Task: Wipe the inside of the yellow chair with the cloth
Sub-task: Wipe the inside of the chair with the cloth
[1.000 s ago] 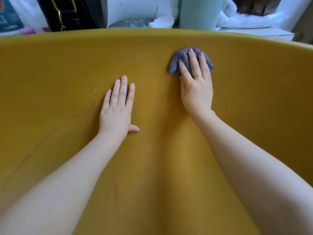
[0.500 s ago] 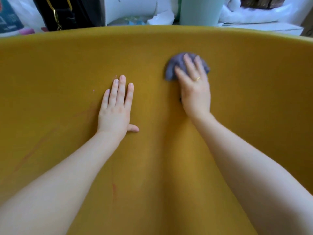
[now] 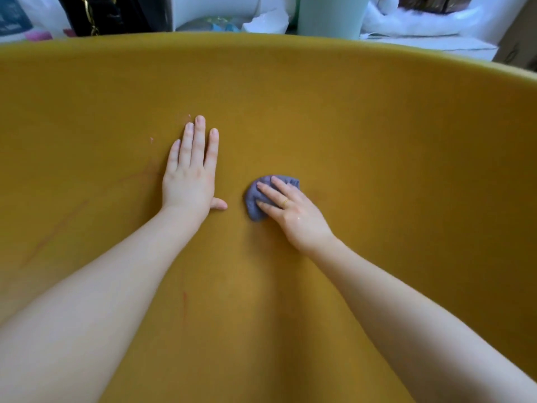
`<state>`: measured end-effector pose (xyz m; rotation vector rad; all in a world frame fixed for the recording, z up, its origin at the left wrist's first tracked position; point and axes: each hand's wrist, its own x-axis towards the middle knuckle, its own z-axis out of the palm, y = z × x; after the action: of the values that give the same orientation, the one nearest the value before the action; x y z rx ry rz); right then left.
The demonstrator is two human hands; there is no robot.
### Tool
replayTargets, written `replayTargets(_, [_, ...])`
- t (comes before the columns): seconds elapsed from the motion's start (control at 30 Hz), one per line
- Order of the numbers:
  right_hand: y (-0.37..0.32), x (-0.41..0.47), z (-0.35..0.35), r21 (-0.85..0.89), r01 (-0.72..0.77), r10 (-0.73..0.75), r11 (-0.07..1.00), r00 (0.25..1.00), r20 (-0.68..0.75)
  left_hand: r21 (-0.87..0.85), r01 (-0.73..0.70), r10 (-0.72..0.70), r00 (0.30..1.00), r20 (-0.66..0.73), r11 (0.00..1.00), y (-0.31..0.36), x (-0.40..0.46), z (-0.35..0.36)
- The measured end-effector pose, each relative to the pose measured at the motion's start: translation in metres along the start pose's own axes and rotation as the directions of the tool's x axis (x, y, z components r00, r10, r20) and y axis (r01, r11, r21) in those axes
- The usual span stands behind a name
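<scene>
Nearest the camera, 2 bare forearms reach forward over the curved inner surface of the yellow chair (image 3: 377,135), which fills almost the whole view. A thin reddish streak (image 3: 184,301) marks the chair's surface between the forearms, nearer the left one.

The right hand (image 3: 293,212) lies on the cloth (image 3: 255,200), its fingers (image 3: 268,189) fairly straight and spread, pressing the cloth flat against the chair rather than clutching it. A gold ring (image 3: 285,202) sits on 1 finger. The cloth is a small grey-purple wad, partly covered by the fingers; it shows beyond the fingertips and to the left of the hand. Its visible shape is a curved band that wraps around the fingertips, running from lower left up to upper right. The hand itself points up and to the left.

The left hand (image 3: 190,175) is released and flat, palm down on the chair, 4 fingers straight and close together pointing away from the camera, the thumb stuck out to the right. It holds nothing. The thumb tip is near the cloth's left edge but apart from it.

Farther off, past the chair's rim, a pale green cylinder (image 3: 329,14) stands upright, with a black bag (image 3: 116,13) to the left of it and white bedding (image 3: 421,21) to the right.
</scene>
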<state>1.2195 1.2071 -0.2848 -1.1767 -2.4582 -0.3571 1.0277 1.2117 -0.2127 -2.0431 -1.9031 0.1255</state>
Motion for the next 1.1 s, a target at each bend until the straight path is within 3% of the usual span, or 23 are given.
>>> replayTargets(0.13, [0.067,0.008,-0.04,-0.164,-0.163,0.134,0.973,0.975,-0.177,0.016,0.019,-0.019,1.0,0.009,1.0,0.004,0.0,0.002])
replayTargets(0.27, [0.037,0.006,-0.024,0.025,-0.427,0.416,0.904,0.864,-0.283,-0.004,0.021,-0.021,1.0,0.009,1.0,0.002,0.002,0.004])
replayTargets(0.37, [-0.025,-0.008,0.007,0.104,-0.337,0.351,0.936,0.917,-0.188,-0.007,0.021,-0.021,1.0,0.009,1.0,0.002,0.0,0.001])
replayTargets(0.47, [-0.068,-0.034,0.017,0.167,-0.302,0.29,0.938,0.952,0.097,-0.023,0.026,-0.025,1.0,0.012,0.999,0.005,-0.002,-0.004])
replayTargets(0.57, [-0.049,-0.043,0.002,0.129,-0.163,0.119,0.978,0.948,0.294,-0.088,0.021,-0.018,0.999,0.033,0.996,0.007,-0.02,-0.005])
replayTargets(0.63, [-0.014,-0.041,-0.014,0.08,-0.168,0.144,0.982,0.958,0.248,-0.134,-0.02,0.03,0.997,0.076,0.991,0.011,-0.042,-0.002])
replayTargets(0.73, [0.034,-0.044,-0.036,-0.003,-0.325,0.325,0.946,0.944,0.058,-0.105,-0.126,0.141,0.978,0.15,0.986,0.018,-0.075,0.012])
replayTargets(0.87, [0.047,-0.041,-0.046,0.061,-0.567,0.569,0.821,0.809,-0.148,-0.084,-0.161,0.178,0.947,0.267,0.983,0.033,-0.085,0.026])
replayTargets(0.93, [0.027,-0.041,-0.032,0.131,-0.57,0.584,0.811,0.803,-0.117,-0.121,-0.128,0.158,0.944,0.289,0.984,0.039,-0.084,0.03])
replayTargets(1.03, [-0.019,-0.056,-0.005,0.169,-0.438,0.437,0.883,0.898,0.043,-0.14,-0.135,0.17,0.945,0.279,0.981,0.041,-0.084,0.03])
replayTargets(1.1, [-0.044,-0.062,0.004,0.208,-0.446,0.429,0.871,0.895,0.123,-0.17,-0.138,0.183,0.941,0.285,0.976,0.038,-0.084,0.027])
